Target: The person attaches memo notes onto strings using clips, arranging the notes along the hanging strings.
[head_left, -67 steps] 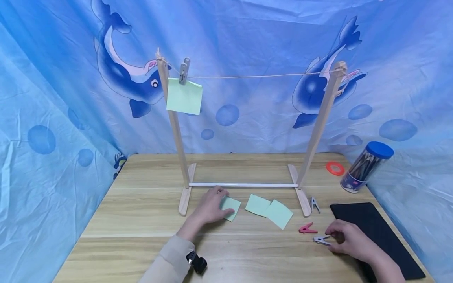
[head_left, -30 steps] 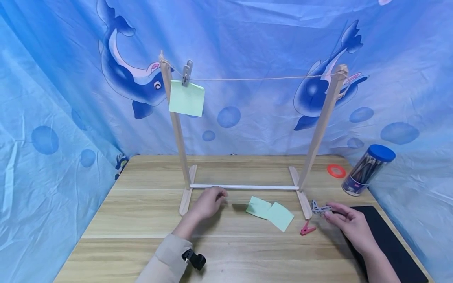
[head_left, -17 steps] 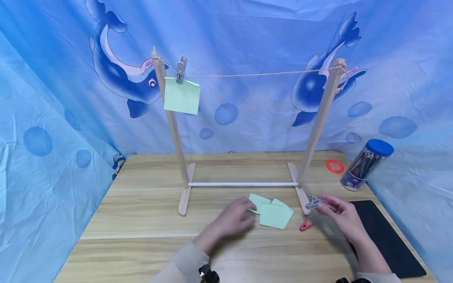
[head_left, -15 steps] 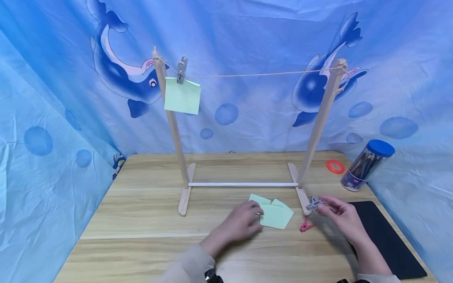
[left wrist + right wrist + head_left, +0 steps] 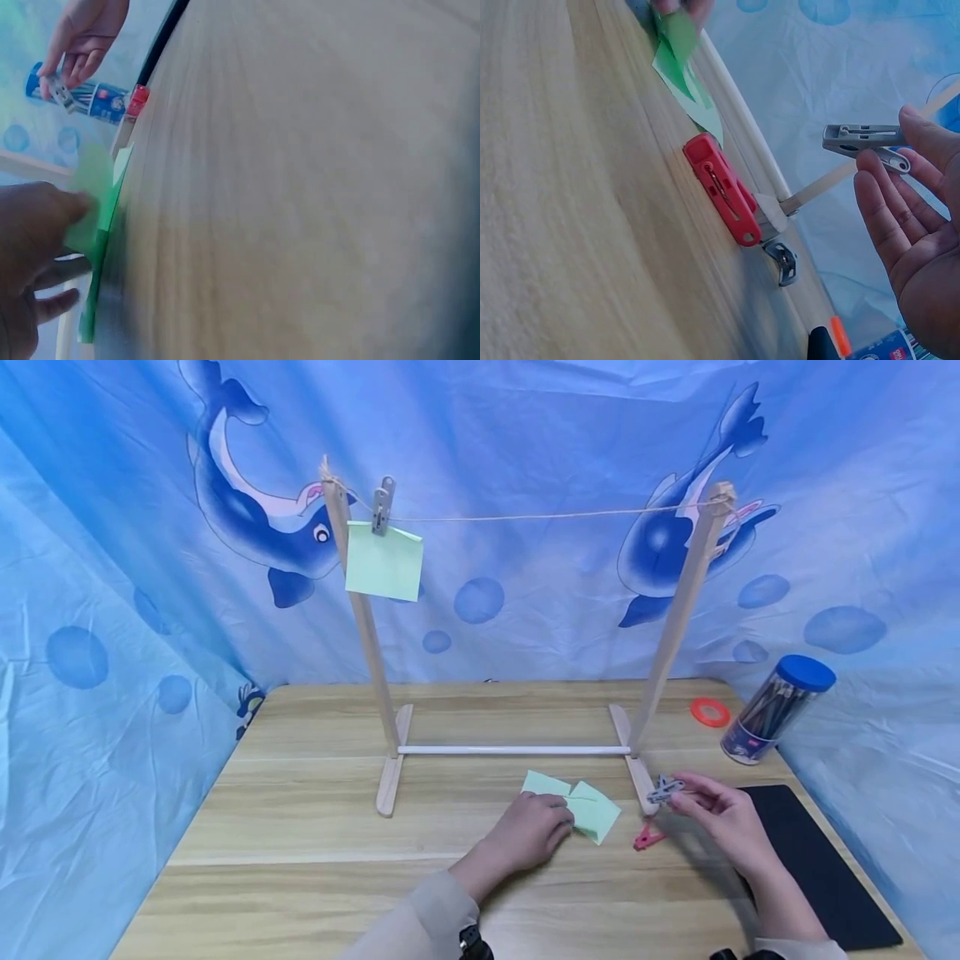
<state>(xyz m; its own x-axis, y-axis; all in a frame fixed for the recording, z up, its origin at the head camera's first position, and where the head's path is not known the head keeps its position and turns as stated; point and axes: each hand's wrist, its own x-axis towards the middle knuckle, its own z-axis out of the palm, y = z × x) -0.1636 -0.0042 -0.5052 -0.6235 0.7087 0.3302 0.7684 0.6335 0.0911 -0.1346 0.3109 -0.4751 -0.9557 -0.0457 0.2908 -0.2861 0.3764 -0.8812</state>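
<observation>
My left hand (image 5: 528, 831) is at the pale green sticky notes (image 5: 596, 810) on the table, pinching one green note (image 5: 94, 195) that stands raised off the others. In the right wrist view, that hand's fingertips show at the top, at the lifted paper. My right hand (image 5: 723, 818) holds a grey clothespin (image 5: 862, 136) between thumb and fingers, above the table by the stand's right foot. Below it lie a red clothespin (image 5: 720, 191) and another grey clothespin (image 5: 782, 262). One green note (image 5: 384, 560) hangs from the string under a grey clothespin (image 5: 382, 506).
A wooden stand (image 5: 678, 618) with a string (image 5: 525, 517) across its posts and a white bar (image 5: 513, 750) low down is behind the notes. At right are a blue-lidded pencil tub (image 5: 776, 710), a red-orange ring (image 5: 709, 712) and a black flat pad (image 5: 825, 868).
My left hand has moved right, taking the leftmost note to the other two. The right hand has picked up a grey clothespin and moved it away from me; the red clothespin has turned.
</observation>
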